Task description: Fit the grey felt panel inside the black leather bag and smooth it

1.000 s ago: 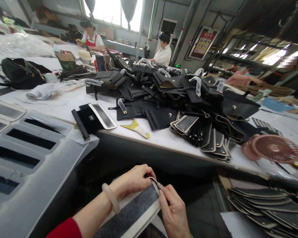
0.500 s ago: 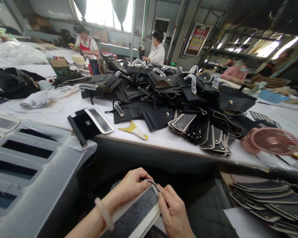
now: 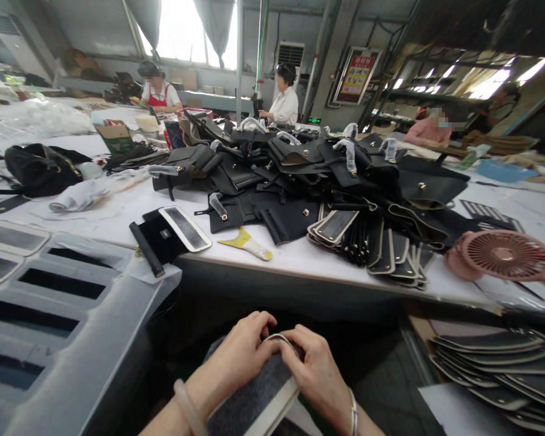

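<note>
Low in the middle of the head view, both of my hands grip a flat black bag panel [image 3: 258, 396] with a pale edge band. My left hand [image 3: 243, 348], with a pale bangle at its wrist, pinches the panel's curved top edge. Close beside it, my right hand [image 3: 311, 357] has its thumb and bent fingers closed on the same edge, at the right corner. The panel's top edge bows upward between the two hands. The fingertips behind the panel are partly hidden, and its lower end runs out of the picture.
A heap of black leather bags [image 3: 295, 157] covers the table [image 3: 200, 261]. A stack of pale-edged panels [image 3: 393, 251], a yellow scraper-like piece [image 3: 245, 242] and a pink fan [image 3: 504, 254] are near the front edge. More panels [image 3: 495, 369] lie right; a slotted grey surface [image 3: 91, 315] stands left. People work behind.
My right hand has moved up and inward along the panel's edge, with its fingers now bent over the top. My left hand has shifted slightly, still on the panel. The view has tilted slightly.
</note>
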The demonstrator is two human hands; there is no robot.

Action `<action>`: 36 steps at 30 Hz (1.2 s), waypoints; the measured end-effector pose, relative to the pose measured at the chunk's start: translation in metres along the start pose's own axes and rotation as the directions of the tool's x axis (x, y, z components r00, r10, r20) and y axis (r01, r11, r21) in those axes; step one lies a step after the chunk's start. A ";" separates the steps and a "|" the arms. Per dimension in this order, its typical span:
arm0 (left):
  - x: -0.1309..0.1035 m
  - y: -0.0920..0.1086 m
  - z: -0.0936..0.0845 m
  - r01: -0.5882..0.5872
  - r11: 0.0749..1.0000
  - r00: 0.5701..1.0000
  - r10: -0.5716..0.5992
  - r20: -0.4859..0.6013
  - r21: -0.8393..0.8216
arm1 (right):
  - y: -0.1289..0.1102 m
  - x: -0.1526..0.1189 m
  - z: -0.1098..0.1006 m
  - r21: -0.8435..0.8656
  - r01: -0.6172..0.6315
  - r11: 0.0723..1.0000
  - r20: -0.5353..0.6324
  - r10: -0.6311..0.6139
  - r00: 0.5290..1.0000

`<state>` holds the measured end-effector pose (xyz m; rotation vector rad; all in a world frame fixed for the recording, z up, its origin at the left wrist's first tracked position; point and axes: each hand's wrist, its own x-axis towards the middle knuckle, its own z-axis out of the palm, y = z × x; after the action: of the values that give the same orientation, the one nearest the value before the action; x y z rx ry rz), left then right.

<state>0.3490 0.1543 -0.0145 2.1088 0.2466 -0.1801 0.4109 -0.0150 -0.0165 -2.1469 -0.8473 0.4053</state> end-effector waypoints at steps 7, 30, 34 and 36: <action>0.000 -0.005 0.004 -0.011 0.999 1.000 0.012 -0.008 0.031 | 0.010 0.033 -0.002 -0.066 0.281 0.957 0.187 -0.265 0.946; 0.004 0.000 -0.003 -0.131 0.991 0.982 0.131 0.133 -0.007 | 0.022 -0.048 0.016 0.346 -0.035 0.938 -0.181 0.103 0.978; 0.004 0.002 -0.005 -0.145 0.989 0.980 0.144 0.136 0.000 | 0.019 -0.048 0.017 0.226 0.032 0.974 -0.264 0.029 0.964; 0.004 0.004 -0.005 -0.154 0.988 0.978 0.151 0.141 0.008 | 0.018 -0.047 0.015 0.163 0.078 0.984 -0.248 -0.036 0.968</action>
<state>0.3539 0.1574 -0.0094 2.1124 -0.0006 -0.2389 0.3769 -0.0472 -0.0399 -1.9594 -0.7056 0.1718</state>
